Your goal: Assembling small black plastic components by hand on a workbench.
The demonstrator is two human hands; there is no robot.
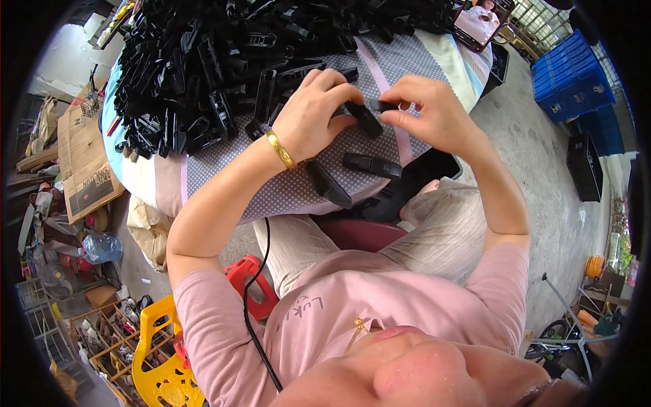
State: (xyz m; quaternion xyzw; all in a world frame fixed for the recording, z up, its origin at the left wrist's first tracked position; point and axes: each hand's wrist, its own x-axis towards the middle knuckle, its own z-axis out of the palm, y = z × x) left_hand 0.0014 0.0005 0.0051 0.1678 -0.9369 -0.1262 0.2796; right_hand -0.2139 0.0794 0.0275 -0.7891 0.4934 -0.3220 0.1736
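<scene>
Black part (pixel 366 122) in left hand (pixel 315 112), lettering (pixel 305 309) on pink shirt (pixel 407 288)

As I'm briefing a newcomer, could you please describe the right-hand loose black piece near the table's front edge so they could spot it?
Find the cloth-covered table and go to its near rim. There, away from the big black heap, lies the loose black piece. Unlike the slanting piece to its left, which points toward the rim, it lies nearly crosswise.

I see heaped black parts (pixel 196 74) blocking far left. Clear lane for me: bare cloth (pixel 413 57) beyond right hand (pixel 434 108), until screen (pixel 477 26) at far right. Two loose black pieces (pixel 371 165) obstruct room between left hand (pixel 313 112) and near cloth edge.
</scene>
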